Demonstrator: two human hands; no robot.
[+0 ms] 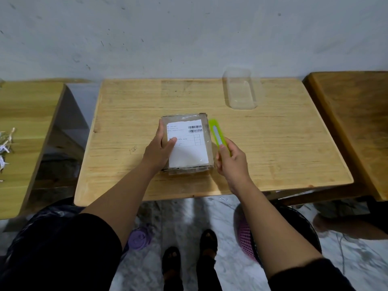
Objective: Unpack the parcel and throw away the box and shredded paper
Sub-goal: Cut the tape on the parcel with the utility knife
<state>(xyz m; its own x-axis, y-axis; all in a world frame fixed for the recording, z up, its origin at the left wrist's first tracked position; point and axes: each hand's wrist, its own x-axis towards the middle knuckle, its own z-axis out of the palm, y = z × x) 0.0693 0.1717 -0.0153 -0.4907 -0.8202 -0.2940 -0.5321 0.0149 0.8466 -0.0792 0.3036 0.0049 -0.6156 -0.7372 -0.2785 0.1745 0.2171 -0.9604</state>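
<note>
A taped cardboard parcel (196, 122) with a white shipping label lies flat on the middle of a light wooden table (273, 148). My left hand (160, 149) rests on the parcel's left side, thumb on the label, holding it down. My right hand (230, 162) sits just right of the parcel and grips a lime-green box cutter (216, 133). The cutter points away from me along the parcel's right edge. The parcel is sealed, so its contents are hidden.
A clear plastic container (241, 89) stands at the table's back right. Another wooden table (357, 114) is at the right, and a third (27, 127) at the left carries shredded paper (5, 143). A pink mesh bin (249, 238) and a black bin bag (52, 227) sit on the floor.
</note>
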